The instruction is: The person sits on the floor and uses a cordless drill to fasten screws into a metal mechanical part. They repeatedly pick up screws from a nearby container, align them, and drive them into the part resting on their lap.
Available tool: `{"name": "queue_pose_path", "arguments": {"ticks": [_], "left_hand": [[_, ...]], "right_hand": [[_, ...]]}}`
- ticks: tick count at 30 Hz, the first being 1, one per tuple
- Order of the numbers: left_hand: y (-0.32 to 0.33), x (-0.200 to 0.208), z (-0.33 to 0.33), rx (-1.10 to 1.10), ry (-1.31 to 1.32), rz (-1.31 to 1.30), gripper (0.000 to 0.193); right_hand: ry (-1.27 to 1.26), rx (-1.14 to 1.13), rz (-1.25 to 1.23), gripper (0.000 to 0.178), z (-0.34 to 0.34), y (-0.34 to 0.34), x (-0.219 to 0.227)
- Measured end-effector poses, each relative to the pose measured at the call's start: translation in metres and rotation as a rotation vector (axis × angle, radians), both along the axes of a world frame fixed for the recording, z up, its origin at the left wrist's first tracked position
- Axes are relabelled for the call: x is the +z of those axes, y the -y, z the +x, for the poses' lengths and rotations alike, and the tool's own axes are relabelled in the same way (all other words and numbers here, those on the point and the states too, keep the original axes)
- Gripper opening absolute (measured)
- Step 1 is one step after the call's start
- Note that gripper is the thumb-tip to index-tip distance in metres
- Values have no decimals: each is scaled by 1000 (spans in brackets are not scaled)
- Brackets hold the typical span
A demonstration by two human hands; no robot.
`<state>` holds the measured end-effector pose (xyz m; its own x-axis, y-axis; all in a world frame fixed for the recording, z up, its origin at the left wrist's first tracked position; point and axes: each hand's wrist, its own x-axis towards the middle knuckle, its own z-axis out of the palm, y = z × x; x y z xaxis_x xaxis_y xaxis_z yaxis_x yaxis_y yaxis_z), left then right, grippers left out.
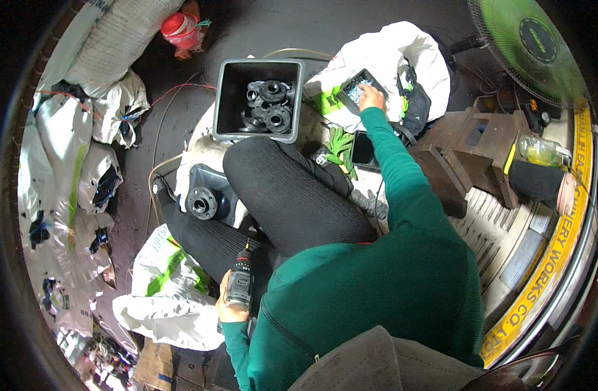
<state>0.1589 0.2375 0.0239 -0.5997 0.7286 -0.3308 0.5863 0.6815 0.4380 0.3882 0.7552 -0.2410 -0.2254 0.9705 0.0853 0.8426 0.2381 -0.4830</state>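
My left hand (pixel 231 311) is wrapped round a black-and-grey cordless drill (pixel 240 285), its thin bit pointing away from me over my crossed legs. My right hand (pixel 372 100) reaches out to a small dark tray (pixel 346 102) of shiny small pieces that look like screws. Its fingers are bent together down at the pieces; what they pinch is too small to make out. A round black flanged part (pixel 202 203) with a hole in its middle rests on a dark grey square container (pixel 226 189) beside my left leg.
Ahead stands a grey bin (pixel 295 133) with several black flanged parts (pixel 273 117). Green gloves (pixel 341 146) lie by my right knee. White sacks (pixel 403 49) surround the small tray. At right are a brown wooden stool (pixel 484 140) and a green fan (pixel 537 49); cables cross the floor at left.
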Motion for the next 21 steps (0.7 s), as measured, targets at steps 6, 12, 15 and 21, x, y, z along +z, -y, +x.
{"name": "queue_pose_path", "arguments": {"ticks": [6,12,15,21], "left_hand": [[19,3,22,61,-8,34,42],[25,8,33,97,-49,49,44],[27,9,36,107,-64,52,46],[30,11,41,120,-61,59,48]], "right_hand": [[354,161,-267,30,19,-23,-66],[438,145,-417,25,7,-42,-70],[391,178,-432,32,9,-46,-74],[288,152,-291,13,24,-50,-87]]}}
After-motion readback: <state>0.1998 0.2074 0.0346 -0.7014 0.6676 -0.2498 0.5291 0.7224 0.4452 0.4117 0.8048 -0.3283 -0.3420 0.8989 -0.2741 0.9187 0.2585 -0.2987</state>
